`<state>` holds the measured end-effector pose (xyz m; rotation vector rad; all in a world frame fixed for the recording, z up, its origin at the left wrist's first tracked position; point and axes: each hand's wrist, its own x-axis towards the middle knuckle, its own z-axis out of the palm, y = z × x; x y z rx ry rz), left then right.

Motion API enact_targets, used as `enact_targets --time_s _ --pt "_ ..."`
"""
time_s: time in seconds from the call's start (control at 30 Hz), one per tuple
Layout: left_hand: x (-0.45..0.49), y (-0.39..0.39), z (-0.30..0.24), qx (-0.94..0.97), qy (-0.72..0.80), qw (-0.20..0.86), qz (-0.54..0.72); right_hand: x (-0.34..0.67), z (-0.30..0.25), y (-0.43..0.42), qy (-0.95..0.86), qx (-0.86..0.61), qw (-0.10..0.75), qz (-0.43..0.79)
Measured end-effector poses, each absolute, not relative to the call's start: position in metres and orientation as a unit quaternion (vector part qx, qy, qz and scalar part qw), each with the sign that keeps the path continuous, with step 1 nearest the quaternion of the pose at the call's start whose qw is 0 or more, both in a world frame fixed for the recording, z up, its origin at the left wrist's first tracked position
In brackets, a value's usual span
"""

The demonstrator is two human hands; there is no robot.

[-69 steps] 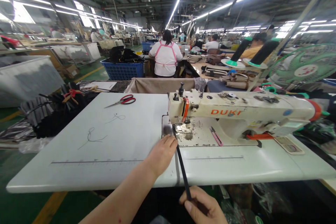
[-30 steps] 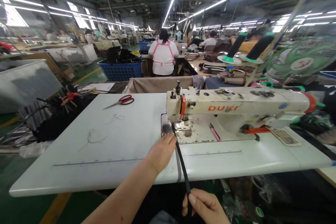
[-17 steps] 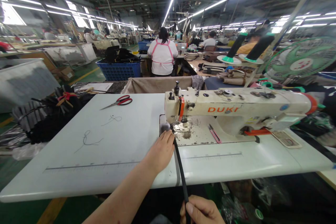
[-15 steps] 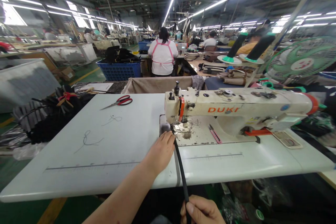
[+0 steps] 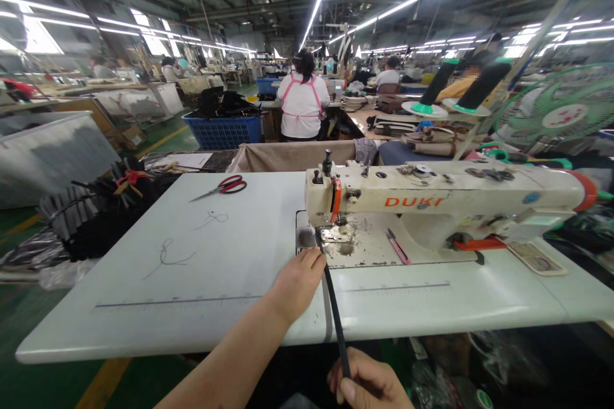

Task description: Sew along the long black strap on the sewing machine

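A narrow black strap [image 5: 335, 310] runs from the needle area of a cream sewing machine [image 5: 374, 195] down past the table's front edge. Close in front of the presser foot, my left hand [image 5: 301, 278] has its fingers closed on the strap's upper part, on the white table. My right hand [image 5: 367, 380] pinches the same strap lower down, between thumb and fingers, beyond the table edge. The strap's far end is hidden under the machine head and fingers. Its lower end is hidden by my right hand.
Red-handled scissors [image 5: 221, 187] and loose threads [image 5: 167, 257] lie on the table [image 5: 119, 332] at left. A pink thread snipper [image 5: 398, 246] rests on the machine bed. Thread cones [image 5: 439, 86] and a fan [image 5: 559, 112] stand at right. Ahead, a person [image 5: 302, 102] sits facing away.
The view has shifted slightly, moving the scene to the right in the picture. My left hand sits slightly nearer to me on the strap, away from the presser foot; my right hand still pinches it.
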<state>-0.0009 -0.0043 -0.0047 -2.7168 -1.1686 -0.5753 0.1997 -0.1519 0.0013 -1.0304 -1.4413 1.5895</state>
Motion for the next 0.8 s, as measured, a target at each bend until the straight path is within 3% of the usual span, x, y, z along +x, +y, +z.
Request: enact_targets --time_s 0.17,0.37,0.8 --pt "-0.001 -0.004 -0.007 -0.897 -0.389 0.06 -0.201 0.197 -0.006 -0.145 -0.582 -0.441 0.402 0.552" --pt "-0.002 -0.003 -0.011 -0.897 -0.383 0.065 -0.212 0.189 0.002 -0.147 -0.449 -0.468 0.391 0.653" --pt "-0.003 -0.004 -0.007 -0.898 -0.386 0.065 -0.202 0.195 0.015 -0.168 -0.477 -0.452 0.363 0.66"
